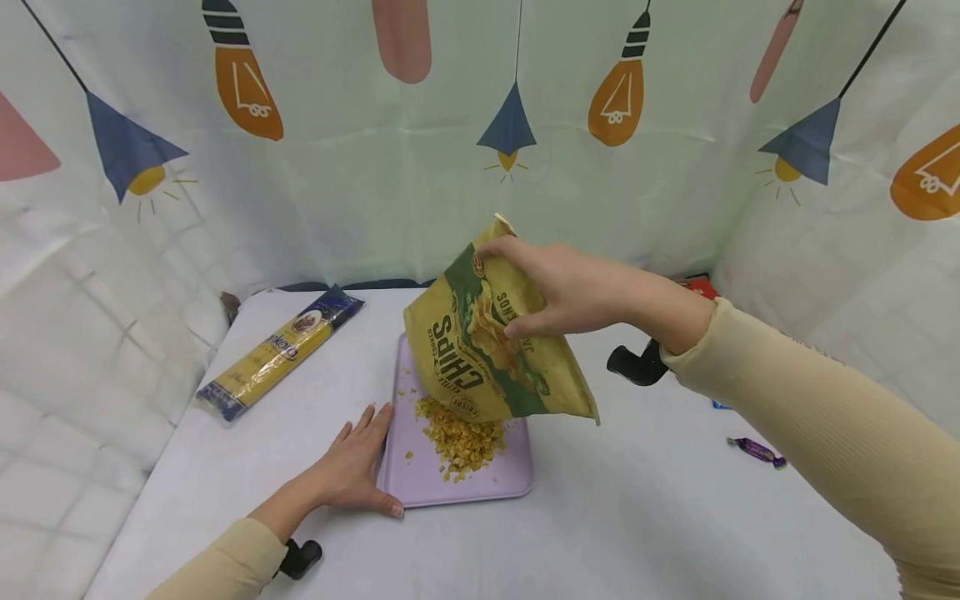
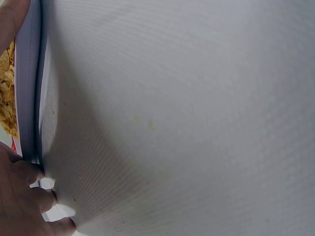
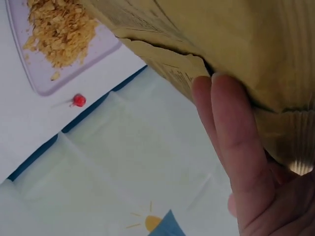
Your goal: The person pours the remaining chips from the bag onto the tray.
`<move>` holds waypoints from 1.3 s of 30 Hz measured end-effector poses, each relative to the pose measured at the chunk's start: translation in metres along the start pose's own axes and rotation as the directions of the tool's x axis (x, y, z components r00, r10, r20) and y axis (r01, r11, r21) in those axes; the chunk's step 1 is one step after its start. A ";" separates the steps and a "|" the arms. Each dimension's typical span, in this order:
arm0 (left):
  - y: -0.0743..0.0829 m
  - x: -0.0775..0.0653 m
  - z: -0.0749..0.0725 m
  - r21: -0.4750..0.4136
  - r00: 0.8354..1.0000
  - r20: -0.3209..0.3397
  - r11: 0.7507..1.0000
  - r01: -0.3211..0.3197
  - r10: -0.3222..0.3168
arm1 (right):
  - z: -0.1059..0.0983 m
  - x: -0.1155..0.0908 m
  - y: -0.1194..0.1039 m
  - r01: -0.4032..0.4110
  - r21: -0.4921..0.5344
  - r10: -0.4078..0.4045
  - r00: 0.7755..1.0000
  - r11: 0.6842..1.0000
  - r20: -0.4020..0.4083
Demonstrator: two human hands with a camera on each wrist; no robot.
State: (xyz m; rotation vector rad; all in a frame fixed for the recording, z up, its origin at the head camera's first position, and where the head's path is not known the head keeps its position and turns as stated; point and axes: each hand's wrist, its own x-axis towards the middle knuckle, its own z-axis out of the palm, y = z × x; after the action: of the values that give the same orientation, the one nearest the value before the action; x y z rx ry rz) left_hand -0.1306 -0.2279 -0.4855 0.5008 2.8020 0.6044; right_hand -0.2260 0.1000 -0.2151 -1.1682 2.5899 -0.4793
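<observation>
A yellow and green chip bag (image 1: 487,333) is tipped with its lower end over a lilac tray (image 1: 517,481). My right hand (image 1: 562,283) grips the bag by its upper part, thumb on the printed front and fingers behind, as the right wrist view confirms. Crushed chips (image 1: 461,442) lie heaped on the tray beneath the bag. The bag hides the tray's back right part. At the tray's left side rests my left hand (image 1: 348,471), its fingers spread along the rim and its thumb at the near left corner. A few loose crumbs lie around the heap.
A yellow and blue pasta packet (image 1: 281,350) lies at the back left. On the right is a purple wrapped candy (image 1: 757,451), and a red package (image 1: 701,287) shows partly behind my right arm. A small red lollipop (image 3: 78,100) lies beyond the tray.
</observation>
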 end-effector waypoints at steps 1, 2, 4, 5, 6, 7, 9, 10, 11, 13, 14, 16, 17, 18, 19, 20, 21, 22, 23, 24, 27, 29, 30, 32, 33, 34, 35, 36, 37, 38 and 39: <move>0.000 0.000 0.000 -0.001 1.000 0.001 1.000 0.000 0.000 | 0.001 -0.001 -0.001 0.009 -0.003 -0.009 1.000 1.000 0.002; 0.001 0.000 0.000 0.000 1.000 0.001 1.000 -0.001 0.001 | 0.001 -0.001 -0.002 0.018 -0.007 -0.018 1.000 1.000 0.000; 0.001 0.000 0.000 0.000 1.000 0.004 1.000 0.001 -0.001 | 0.002 -0.003 -0.003 0.037 -0.007 -0.037 0.999 0.999 0.002; 0.001 0.000 0.000 0.000 1.000 0.005 1.000 0.002 -0.002 | 0.002 -0.004 -0.004 0.041 -0.004 -0.041 0.999 0.999 0.005; 0.001 0.000 0.000 -0.001 1.000 0.007 1.000 0.004 -0.004 | 0.003 -0.004 -0.004 0.048 -0.001 -0.048 0.999 0.999 0.002; 0.001 0.000 0.000 -0.003 1.000 0.010 1.000 0.006 -0.006 | 0.003 -0.005 -0.005 0.055 0.002 -0.055 0.998 0.998 -0.002; 0.001 0.000 0.000 -0.004 1.000 0.014 1.000 0.011 -0.010 | 0.004 -0.006 -0.005 0.064 0.002 -0.064 0.998 0.998 -0.006; 0.001 0.000 0.000 -0.006 1.000 0.016 1.000 0.013 -0.013 | 0.004 -0.006 -0.006 0.064 -0.003 -0.064 0.998 0.998 -0.006; 0.001 0.000 0.000 -0.007 1.000 0.017 1.000 0.014 -0.014 | 0.004 -0.006 -0.007 0.066 -0.004 -0.066 0.998 0.998 -0.006; 0.001 0.000 0.001 -0.006 1.000 0.019 1.000 0.016 -0.016 | 0.004 -0.005 -0.006 0.073 0.002 -0.073 0.997 0.997 -0.013; 0.001 0.000 0.001 -0.006 1.000 0.019 1.000 0.016 -0.016 | 0.003 -0.004 -0.006 0.069 0.005 -0.069 0.997 0.998 -0.019; 0.000 0.000 0.001 -0.005 1.000 0.017 1.000 0.015 -0.015 | 0.002 -0.004 -0.005 0.055 0.013 -0.055 0.998 0.998 -0.035; 0.000 -0.001 0.001 -0.005 1.000 0.016 1.000 0.013 -0.013 | 0.001 -0.003 -0.003 0.049 0.017 -0.048 0.998 0.999 -0.046; 0.000 -0.001 0.000 -0.006 1.000 0.014 1.000 0.011 -0.011 | 0.000 -0.003 -0.002 0.042 0.022 -0.041 0.997 0.999 -0.058; 0.000 -0.001 0.000 -0.006 1.000 0.012 1.000 0.007 -0.007 | -0.001 -0.003 0.000 0.032 0.019 -0.031 0.997 0.999 -0.070; 0.000 -0.001 0.000 -0.006 1.000 0.011 1.000 0.003 -0.003 | -0.003 -0.003 0.001 0.026 0.015 -0.025 0.997 1.000 -0.079; 0.000 -0.001 0.000 -0.005 1.000 0.008 1.000 0.000 0.000 | -0.004 -0.003 0.003 0.024 0.010 -0.023 0.996 1.000 -0.088; 0.000 -0.001 0.000 -0.006 1.000 0.007 1.000 -0.002 0.002 | -0.005 -0.003 0.004 0.023 0.007 -0.022 0.995 1.000 -0.096; 0.000 -0.001 0.000 -0.006 1.000 0.005 1.000 -0.006 0.006 | -0.006 -0.002 0.005 0.024 0.002 -0.024 0.994 1.000 -0.104; 0.001 -0.001 0.000 -0.006 1.000 0.004 1.000 -0.007 0.007 | -0.007 -0.002 0.006 0.027 -0.002 -0.027 0.993 1.000 -0.114; 0.000 -0.001 0.000 -0.004 1.000 0.005 1.000 -0.003 0.003 | -0.010 0.001 0.009 0.027 -0.021 -0.029 0.989 0.999 -0.144; 0.001 -0.001 0.000 -0.004 1.000 0.008 1.000 -0.001 0.001 | -0.012 0.003 0.010 0.022 -0.033 -0.026 0.987 0.999 -0.157; 0.001 -0.001 -0.001 -0.006 1.000 0.012 1.000 0.005 -0.005 | -0.013 0.005 0.010 0.017 -0.039 -0.023 0.986 0.999 -0.162; 0.002 -0.001 -0.001 -0.009 1.000 0.015 1.000 0.005 -0.005 | -0.014 0.007 0.011 0.009 -0.042 -0.015 0.986 0.999 -0.167; 0.002 -0.001 -0.001 -0.007 1.000 0.015 1.000 0.004 -0.004 | -0.015 0.009 0.012 0.004 -0.041 -0.011 0.986 0.999 -0.167; 0.003 -0.001 -0.002 -0.010 1.000 0.015 1.000 0.004 -0.004 | -0.016 0.010 0.012 -0.002 -0.039 -0.005 0.987 0.999 -0.163; 0.004 -0.002 -0.002 -0.009 1.000 0.014 1.000 0.002 -0.002 | -0.017 0.011 0.012 -0.008 -0.037 0.002 0.987 0.999 -0.161; 0.004 -0.002 -0.002 -0.011 1.000 0.016 1.000 0.004 -0.004 | -0.018 0.011 0.012 -0.015 -0.031 0.010 0.987 0.999 -0.160; 0.004 -0.002 -0.002 -0.009 1.000 0.013 1.000 0.001 -0.001 | -0.019 0.012 0.011 -0.023 -0.025 0.019 0.987 0.999 -0.157; 0.005 -0.002 -0.002 -0.010 1.000 0.014 1.000 0.002 -0.002 | -0.020 0.012 0.011 -0.029 -0.025 0.025 0.988 0.999 -0.151; 0.005 -0.002 -0.002 -0.008 1.000 0.013 1.000 0.001 -0.001 | -0.020 0.013 0.011 -0.039 -0.027 0.034 0.990 0.999 -0.140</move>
State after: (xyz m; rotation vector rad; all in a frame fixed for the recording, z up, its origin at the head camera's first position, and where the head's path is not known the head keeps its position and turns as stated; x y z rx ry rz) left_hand -0.1279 -0.2255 -0.4808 0.4994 2.7860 0.6100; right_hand -0.2490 0.1011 -0.2024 -1.1323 2.7405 -0.5337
